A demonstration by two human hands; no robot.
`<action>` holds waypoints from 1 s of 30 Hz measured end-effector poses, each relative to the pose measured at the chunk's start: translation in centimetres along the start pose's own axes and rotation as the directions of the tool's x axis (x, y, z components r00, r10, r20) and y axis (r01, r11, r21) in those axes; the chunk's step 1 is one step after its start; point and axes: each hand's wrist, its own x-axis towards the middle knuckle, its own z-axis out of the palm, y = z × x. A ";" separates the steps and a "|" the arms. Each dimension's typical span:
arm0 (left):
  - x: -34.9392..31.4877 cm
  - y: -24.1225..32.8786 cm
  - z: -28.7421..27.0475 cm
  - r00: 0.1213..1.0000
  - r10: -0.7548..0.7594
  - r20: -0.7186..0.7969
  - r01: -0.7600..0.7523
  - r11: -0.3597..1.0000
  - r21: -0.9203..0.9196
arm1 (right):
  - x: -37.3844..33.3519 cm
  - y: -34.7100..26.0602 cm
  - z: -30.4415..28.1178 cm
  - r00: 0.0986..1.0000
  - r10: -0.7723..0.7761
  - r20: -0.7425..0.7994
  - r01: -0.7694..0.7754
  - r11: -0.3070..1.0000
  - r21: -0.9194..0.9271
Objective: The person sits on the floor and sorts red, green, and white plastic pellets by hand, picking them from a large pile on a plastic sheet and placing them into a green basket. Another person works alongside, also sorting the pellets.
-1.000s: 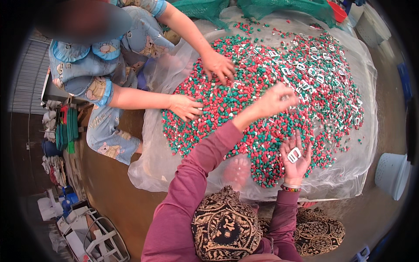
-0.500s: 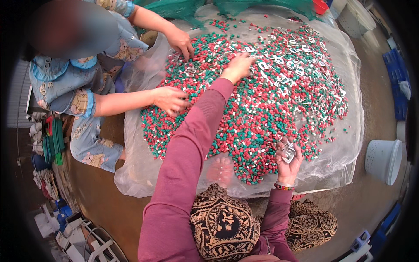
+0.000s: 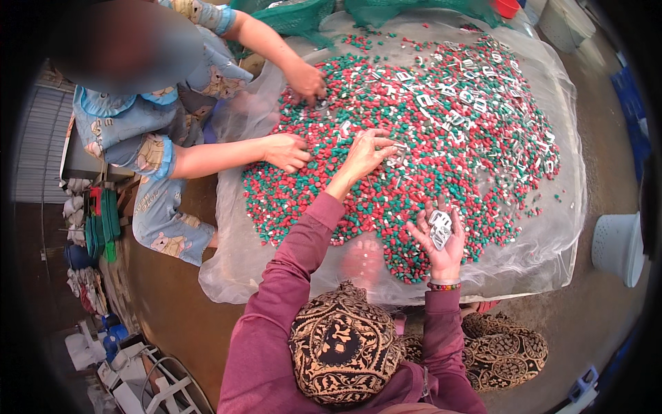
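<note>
Over small red and green pellets [image 3: 345, 219], the left hand [image 3: 365, 154] pinches a slotted, metallic-silver buckle [image 3: 398, 154] between nearly closed fingertips; the right hand [image 3: 445, 252], palm up, fingers loosely spread, bears more silver buckles [image 3: 440, 232]. Gripping only the frame and keeping that palm level should prevent spills.

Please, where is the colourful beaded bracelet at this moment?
In the head view, right of centre and low, the beaded bracelet circles the right wrist, between the purple sleeve and the right hand, whose palm holds pale metallic-looking pieces.
</note>
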 end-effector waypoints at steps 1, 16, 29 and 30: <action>0.2 0.1 -0.9 0.992 -0.083 0.095 0.084 0.996 -0.001 | 0.1 0.2 -0.4 0.996 0.055 0.065 -0.059 0.996 0.060; -3.3 1.1 -4.4 0.874 -0.050 0.483 0.481 0.235 -0.845 | 6.1 3.6 2.4 0.964 0.030 -0.264 -0.151 0.878 -0.454; -7.1 3.5 -2.5 0.971 0.084 0.223 -0.074 0.996 -0.051 | 7.2 2.9 2.7 0.912 -0.392 -0.122 0.065 0.431 -0.900; -7.3 3.6 -2.3 0.969 0.160 0.189 -0.158 0.987 -0.025 | 7.0 2.9 2.8 0.911 -0.397 -0.109 0.062 0.394 -0.917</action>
